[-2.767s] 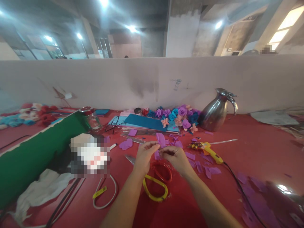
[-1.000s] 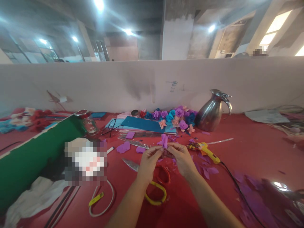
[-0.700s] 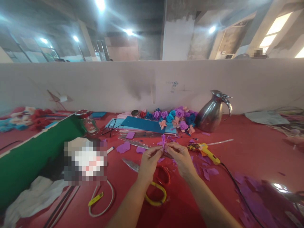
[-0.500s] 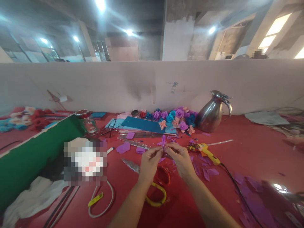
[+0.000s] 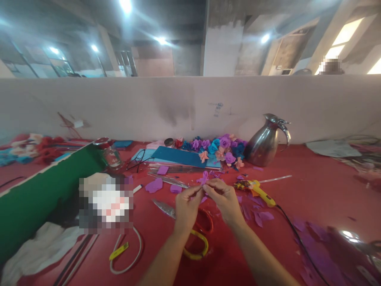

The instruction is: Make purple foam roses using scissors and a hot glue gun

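Between my two hands, at the middle of the red table, is a small piece of purple crepe paper point(image 5: 204, 177), its top standing up and flared above the fingertips. My left hand point(image 5: 188, 204) pinches its base from the left. My right hand point(image 5: 224, 198) pinches the same base from the right, thumb and fingertips meeting those of the left. Under my wrists lie scissors point(image 5: 199, 246) with one yellow and one red handle loop, partly hidden by my left hand. Cut purple paper pieces point(image 5: 154, 185) lie around.
A yellow glue gun point(image 5: 262, 193) with a black cord lies to the right. Behind are blue paper sheets point(image 5: 178, 155), a heap of paper flowers point(image 5: 225, 149) and a steel jug point(image 5: 263, 141). At left stand a glass jar point(image 5: 112, 156) and a green divider point(image 5: 44, 200).
The purple paper's top has spread from a narrow upright strip into a wider flare. My fingers have shifted slightly around its base.
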{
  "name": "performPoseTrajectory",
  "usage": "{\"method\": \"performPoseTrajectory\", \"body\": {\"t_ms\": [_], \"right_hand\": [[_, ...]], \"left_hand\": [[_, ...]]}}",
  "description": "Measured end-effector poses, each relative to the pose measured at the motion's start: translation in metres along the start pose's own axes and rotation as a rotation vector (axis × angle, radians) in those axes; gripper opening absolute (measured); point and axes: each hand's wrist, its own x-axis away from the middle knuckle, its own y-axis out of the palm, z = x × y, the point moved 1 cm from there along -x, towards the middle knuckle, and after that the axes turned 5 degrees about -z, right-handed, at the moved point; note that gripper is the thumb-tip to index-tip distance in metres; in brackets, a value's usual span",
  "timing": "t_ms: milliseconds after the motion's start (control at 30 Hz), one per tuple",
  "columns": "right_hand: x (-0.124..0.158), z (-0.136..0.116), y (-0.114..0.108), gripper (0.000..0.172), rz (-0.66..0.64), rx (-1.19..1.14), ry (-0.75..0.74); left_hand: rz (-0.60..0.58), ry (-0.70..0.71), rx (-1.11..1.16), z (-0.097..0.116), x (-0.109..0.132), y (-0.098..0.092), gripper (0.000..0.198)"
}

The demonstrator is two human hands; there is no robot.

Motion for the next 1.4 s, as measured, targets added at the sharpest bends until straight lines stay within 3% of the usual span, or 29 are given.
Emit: {"method": "performPoseTrajectory", "body": {"t_ms": [767,1400], "right_hand": [[0.007,-0.008,0.007,0.010,0.141,0.403,-0.234],[0.007,-0.005,0.008,0.016,0.026,0.315,-0.212]], "left_hand": [[0.033,0.035,-0.035,-0.008,0.001,0.001,0.022],[0.204,0.366,-0.349,-0.015,0.000,-0.007,0.015]]}}
